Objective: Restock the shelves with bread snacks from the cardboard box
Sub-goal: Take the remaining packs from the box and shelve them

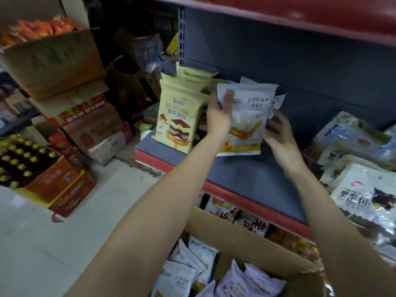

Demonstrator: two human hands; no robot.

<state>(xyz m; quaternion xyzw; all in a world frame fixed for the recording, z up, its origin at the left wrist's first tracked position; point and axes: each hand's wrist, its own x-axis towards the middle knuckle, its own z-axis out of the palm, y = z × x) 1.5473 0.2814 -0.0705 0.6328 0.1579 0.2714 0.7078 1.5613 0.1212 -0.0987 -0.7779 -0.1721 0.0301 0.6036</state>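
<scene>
A white and yellow bread snack bag (248,116) stands upright on the grey shelf (252,179), with more white bags behind it. My left hand (220,116) grips its upper left edge, fingers over the top corner. My right hand (278,133) presses against its right side with fingers spread. Below my arms, the open cardboard box (240,239) holds several white bread snack bags (192,260).
A row of cream mousse bread bags (177,121) stands left of the white bag. White bags with black print (364,200) lie piled on the shelf at right. Stacked cartons (64,67) and a case of bottles (21,159) fill the floor at left. A lower shelf holds more snacks (252,219).
</scene>
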